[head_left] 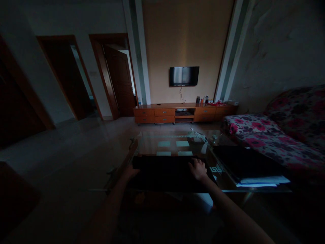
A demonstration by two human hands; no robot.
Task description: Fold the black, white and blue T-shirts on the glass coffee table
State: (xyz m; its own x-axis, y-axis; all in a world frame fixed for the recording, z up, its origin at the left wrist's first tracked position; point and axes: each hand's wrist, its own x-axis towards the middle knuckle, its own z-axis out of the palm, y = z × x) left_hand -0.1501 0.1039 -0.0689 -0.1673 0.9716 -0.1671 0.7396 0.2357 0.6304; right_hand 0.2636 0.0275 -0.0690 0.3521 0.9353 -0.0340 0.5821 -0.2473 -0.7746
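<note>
A piece of black cloth (162,174), folded into a wide rectangle, lies on the glass table in front of me. My left hand (132,171) grips its left edge, with the fingertips lost in the dark fabric. On the right part of the same cloth is my right hand (198,168), its fingers bent and closed on the fabric near the far edge. Dim light hides the folds and what kind of garment this might be. To the right rests a stack of folded dark cloth (250,164) with white and blue layers at the bottom.
The glass coffee table (218,169) has a patterned border and a shelf underneath. At its far right corner stands a small glass object (214,138). A floral sofa (256,125) is on the right. Beyond are a low wooden cabinet (165,113) and a wall television (184,76).
</note>
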